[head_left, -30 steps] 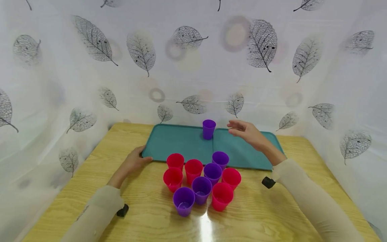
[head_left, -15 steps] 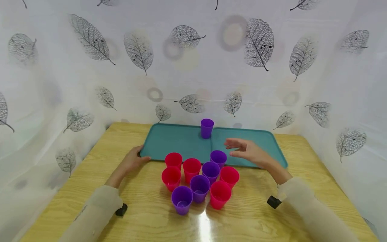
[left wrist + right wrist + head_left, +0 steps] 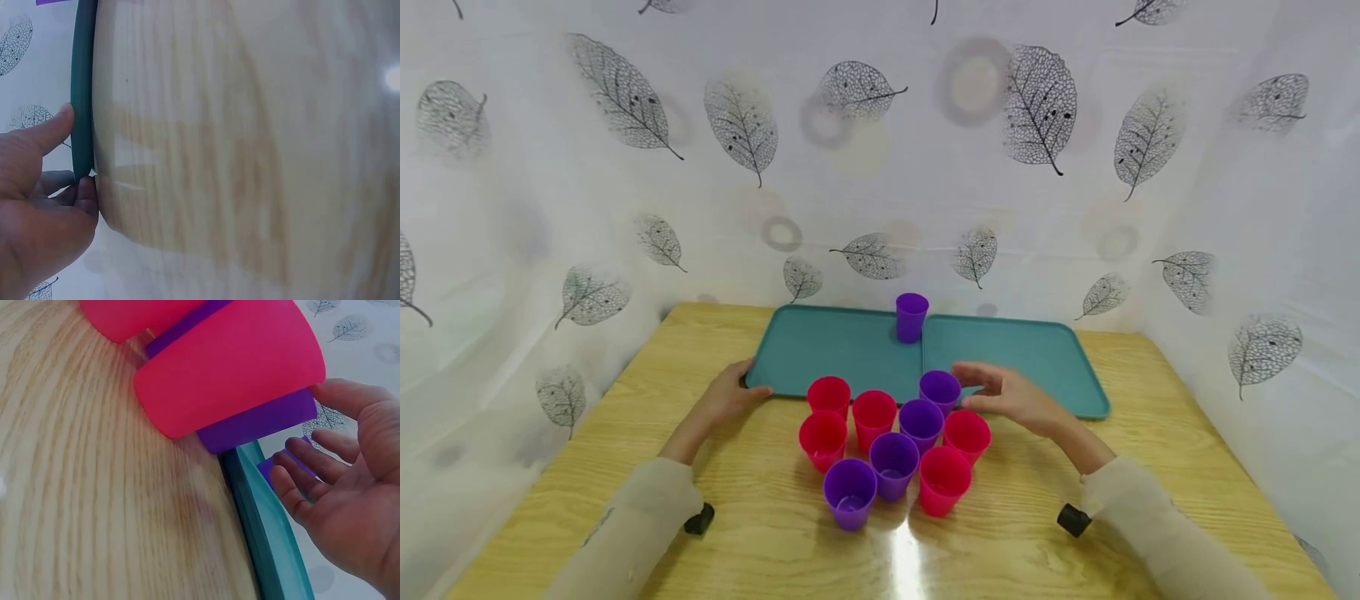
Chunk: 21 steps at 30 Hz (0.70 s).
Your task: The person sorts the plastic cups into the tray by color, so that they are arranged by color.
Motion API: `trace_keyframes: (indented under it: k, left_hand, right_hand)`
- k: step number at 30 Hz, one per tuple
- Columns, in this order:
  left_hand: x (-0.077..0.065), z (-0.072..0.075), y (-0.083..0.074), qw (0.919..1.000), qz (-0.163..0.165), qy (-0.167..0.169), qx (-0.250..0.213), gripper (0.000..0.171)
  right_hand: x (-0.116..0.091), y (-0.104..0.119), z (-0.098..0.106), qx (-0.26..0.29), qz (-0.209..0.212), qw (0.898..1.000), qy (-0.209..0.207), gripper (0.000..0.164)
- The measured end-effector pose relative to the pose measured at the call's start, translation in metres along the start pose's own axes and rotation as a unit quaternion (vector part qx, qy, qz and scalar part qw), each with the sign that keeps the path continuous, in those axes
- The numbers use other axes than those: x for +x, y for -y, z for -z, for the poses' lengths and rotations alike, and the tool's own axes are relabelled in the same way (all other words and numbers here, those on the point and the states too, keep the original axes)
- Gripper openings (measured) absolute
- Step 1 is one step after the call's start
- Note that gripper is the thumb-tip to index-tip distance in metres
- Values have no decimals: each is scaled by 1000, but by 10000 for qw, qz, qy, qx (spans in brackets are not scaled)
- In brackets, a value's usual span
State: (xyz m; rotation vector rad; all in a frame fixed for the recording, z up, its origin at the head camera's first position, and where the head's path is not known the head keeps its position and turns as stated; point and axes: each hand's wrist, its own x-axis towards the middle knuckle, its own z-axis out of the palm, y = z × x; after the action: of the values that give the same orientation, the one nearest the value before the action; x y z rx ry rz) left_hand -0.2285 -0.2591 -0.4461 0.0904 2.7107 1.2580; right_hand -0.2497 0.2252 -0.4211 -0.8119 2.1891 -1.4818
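Note:
My left hand [image 3: 730, 396] grips the near left corner of the left teal tray [image 3: 820, 350], its thumb along the front edge and its fingers at the side; the left wrist view shows that tray [image 3: 84, 81] edge-on. Beside the purple cup [image 3: 940, 388] at the back of a cup cluster is my right hand [image 3: 1011, 400], fingers spread and slightly bent. In the right wrist view its fingers [image 3: 312, 462] reach past that purple cup [image 3: 259, 422], with a red cup [image 3: 231, 369] overlapping it in front. A lone purple cup [image 3: 911, 318] stands upright on the left tray near the seam.
The right teal tray [image 3: 1015, 346] adjoins the left one. In front of both, several red cups [image 3: 945, 481] and purple cups [image 3: 850, 493] stand upright, crowded together on the wooden table [image 3: 1030, 533]. A leaf-printed curtain [image 3: 880, 167] surrounds the table's back and sides.
My right hand has come down and toward me from above the right tray to the rearmost purple cup of the cluster. My left hand has stayed at the tray corner.

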Motion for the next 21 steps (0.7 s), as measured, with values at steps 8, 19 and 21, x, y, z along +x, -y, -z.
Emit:
trace_keyframes:
  k: [8,19,21]
  left_hand:
    - [0,1,1,10000,-56,0,-2,78]
    - [4,0,4,10000,-82,-5,-33,77]
    - [4,-1,5,10000,-60,-6,-22,78]
  right_hand:
    - [5,-2,-7,-69,-81,9999,-52,68]
    - [13,-3,-10,158,-59,9997,161,66]
    - [16,-4,-9,221,-29,9994,270,67]
